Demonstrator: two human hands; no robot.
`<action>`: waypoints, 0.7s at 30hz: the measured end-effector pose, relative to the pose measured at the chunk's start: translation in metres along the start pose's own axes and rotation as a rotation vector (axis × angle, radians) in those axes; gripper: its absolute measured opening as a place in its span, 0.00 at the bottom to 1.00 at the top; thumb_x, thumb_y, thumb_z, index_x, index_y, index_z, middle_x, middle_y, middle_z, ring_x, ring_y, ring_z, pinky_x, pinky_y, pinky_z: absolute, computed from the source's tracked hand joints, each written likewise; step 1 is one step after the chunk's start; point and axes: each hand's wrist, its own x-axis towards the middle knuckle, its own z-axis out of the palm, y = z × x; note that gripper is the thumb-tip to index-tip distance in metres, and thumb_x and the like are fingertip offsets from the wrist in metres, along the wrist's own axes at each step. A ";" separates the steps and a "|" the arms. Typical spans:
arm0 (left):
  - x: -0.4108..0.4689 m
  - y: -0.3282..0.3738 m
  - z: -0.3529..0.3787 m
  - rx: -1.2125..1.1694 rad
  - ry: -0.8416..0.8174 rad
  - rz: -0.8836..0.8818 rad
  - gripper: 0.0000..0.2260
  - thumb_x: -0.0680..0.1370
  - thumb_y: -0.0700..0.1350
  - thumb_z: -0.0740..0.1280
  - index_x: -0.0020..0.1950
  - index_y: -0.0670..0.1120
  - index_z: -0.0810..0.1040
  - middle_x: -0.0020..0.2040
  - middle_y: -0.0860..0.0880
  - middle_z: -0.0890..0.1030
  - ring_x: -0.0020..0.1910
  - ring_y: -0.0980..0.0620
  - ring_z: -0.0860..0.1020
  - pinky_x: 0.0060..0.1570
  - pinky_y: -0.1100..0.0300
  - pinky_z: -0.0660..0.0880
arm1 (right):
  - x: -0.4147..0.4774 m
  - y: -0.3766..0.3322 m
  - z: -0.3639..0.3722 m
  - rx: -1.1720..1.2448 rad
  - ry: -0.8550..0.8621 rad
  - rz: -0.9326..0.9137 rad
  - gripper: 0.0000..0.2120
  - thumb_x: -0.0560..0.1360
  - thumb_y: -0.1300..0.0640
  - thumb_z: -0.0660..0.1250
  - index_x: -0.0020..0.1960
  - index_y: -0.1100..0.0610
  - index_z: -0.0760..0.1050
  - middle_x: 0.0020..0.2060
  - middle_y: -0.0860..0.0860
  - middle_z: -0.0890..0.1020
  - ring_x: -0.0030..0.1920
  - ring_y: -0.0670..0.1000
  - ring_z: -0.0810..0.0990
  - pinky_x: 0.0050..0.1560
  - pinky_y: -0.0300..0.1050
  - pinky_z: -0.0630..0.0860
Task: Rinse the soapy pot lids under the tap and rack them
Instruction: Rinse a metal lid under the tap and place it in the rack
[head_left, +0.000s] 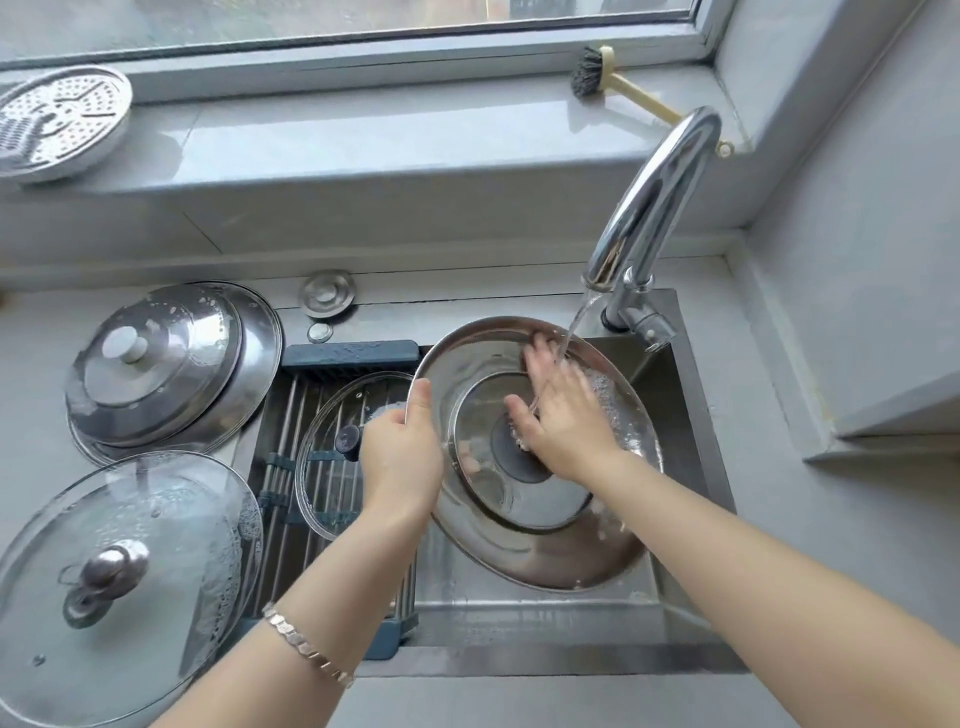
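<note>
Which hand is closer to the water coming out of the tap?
Right. The right hand has its fingers in the water stream; the left hand grips the steel lid at its left rim, off to the stream's side.

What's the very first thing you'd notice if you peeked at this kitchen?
The big steel lid is held tilted over the sink, with the tap pouring water onto it. The left hand grips its rim and the right hand lies flat on its inside. A bubbly domed lid and large glass lid sit on the counter, left.
</note>
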 end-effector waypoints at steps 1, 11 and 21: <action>0.001 0.003 -0.001 -0.003 0.030 0.035 0.24 0.80 0.53 0.56 0.28 0.46 0.56 0.24 0.50 0.59 0.25 0.52 0.57 0.25 0.60 0.55 | -0.006 0.008 0.003 0.029 0.021 0.065 0.31 0.79 0.42 0.45 0.76 0.56 0.40 0.76 0.52 0.42 0.76 0.48 0.40 0.74 0.44 0.38; -0.008 0.007 0.009 -0.098 0.039 0.173 0.24 0.80 0.52 0.58 0.27 0.46 0.56 0.22 0.53 0.61 0.23 0.55 0.60 0.26 0.60 0.56 | -0.012 -0.021 0.013 0.282 0.198 0.458 0.33 0.80 0.43 0.43 0.75 0.61 0.37 0.75 0.56 0.38 0.75 0.52 0.35 0.73 0.47 0.35; 0.007 0.010 0.005 -0.292 0.063 0.234 0.24 0.79 0.52 0.60 0.28 0.39 0.68 0.24 0.47 0.69 0.25 0.56 0.67 0.29 0.59 0.65 | -0.040 -0.062 0.005 0.190 0.080 -0.670 0.29 0.79 0.47 0.46 0.75 0.61 0.52 0.74 0.54 0.54 0.75 0.49 0.47 0.74 0.48 0.41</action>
